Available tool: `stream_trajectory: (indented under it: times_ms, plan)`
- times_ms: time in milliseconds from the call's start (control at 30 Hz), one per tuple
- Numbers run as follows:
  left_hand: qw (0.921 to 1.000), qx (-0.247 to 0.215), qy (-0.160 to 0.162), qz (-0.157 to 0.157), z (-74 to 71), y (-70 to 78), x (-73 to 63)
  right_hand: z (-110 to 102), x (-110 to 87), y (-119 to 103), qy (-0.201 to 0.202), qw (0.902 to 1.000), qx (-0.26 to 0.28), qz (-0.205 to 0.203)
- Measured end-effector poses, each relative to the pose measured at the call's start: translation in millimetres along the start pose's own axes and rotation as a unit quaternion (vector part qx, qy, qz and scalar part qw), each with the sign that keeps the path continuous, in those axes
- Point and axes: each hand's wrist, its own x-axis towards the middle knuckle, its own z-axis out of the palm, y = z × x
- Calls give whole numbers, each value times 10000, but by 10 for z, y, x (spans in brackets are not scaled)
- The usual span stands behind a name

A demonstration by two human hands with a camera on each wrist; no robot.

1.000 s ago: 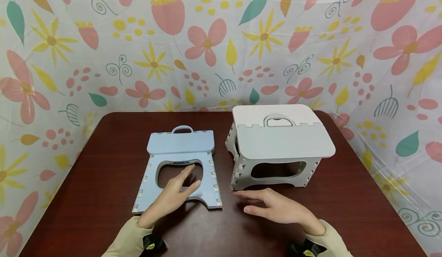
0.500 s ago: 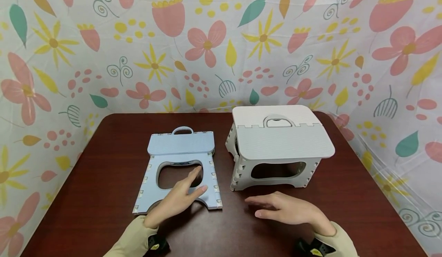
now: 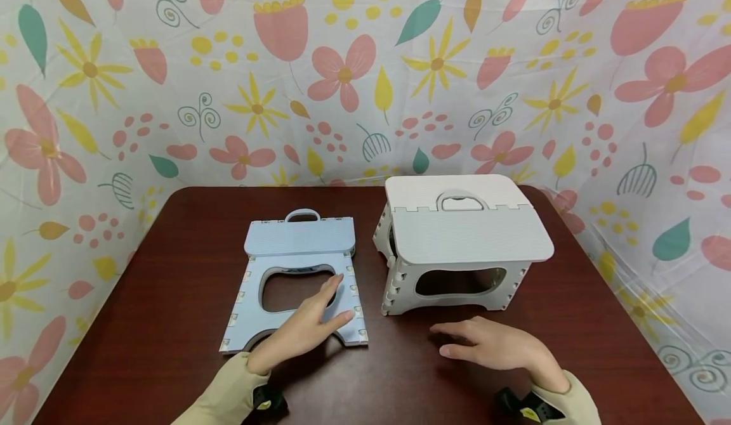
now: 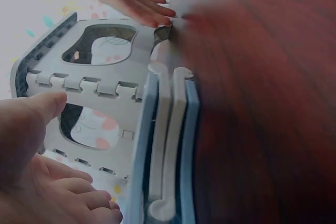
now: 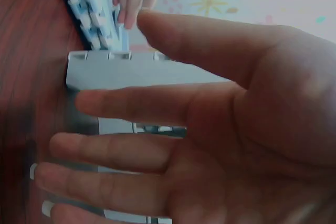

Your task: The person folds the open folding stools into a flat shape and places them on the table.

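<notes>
In the head view a pale blue folding step stool [image 3: 298,237] lies folded flat, its carry handle pointing to the back. My left hand [image 3: 305,326] is over its lower right part, fingers straight and thumb apart, gripping nothing. On the right a white folding step stool [image 3: 474,241] stands unfolded, its top flat. In front of it hovers my right hand [image 3: 491,344], fingers extended and holding nothing. The right wrist view has the right hand's spread fingers [image 5: 142,103] across the white stool. From the left wrist, the blue stool's folded layers [image 4: 168,145] show edge-on.
The dark reddish-brown table [image 3: 183,273] carries both stools side by side, with a narrow gap between them. A floral cloth [image 3: 342,133] hangs behind and along both sides. Black wrist devices [image 3: 271,403] sit at the cuffs.
Both hands have drifted right. The left hand has crossed to the blue stool's right side; the right hand has left the white stool's front left corner. Neither stool has moved.
</notes>
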Motion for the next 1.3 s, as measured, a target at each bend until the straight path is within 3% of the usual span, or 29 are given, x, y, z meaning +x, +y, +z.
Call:
stream_trajectory:
  times_ms: [167, 300, 533, 767, 967, 1300]
  plan:
    - [9998, -145, -131, 91, -30, 45, 45, -3, -51, 41, -29, 9993, 79, 375]
    - [9996, -193, -206, 83, -37, 68, 68, -27, -117, 73, 85, 9990, 62, 439]
    - [9998, -154, -60, 149, -39, 64, 136, -91, -231, 135, 286, 9965, 274, 737]
    - [9996, -180, -141, 141, -8, 94, 171, -138, -348, 209, 314, 9904, 489, 1254]
    - [9996, -247, -90, 72, 5, 93, 193, -199, -462, 256, 504, 9856, 390, 1565]
    - [9996, -229, -191, -6, 64, 90, 269, -269, -574, 367, 840, 9639, 340, 2504]
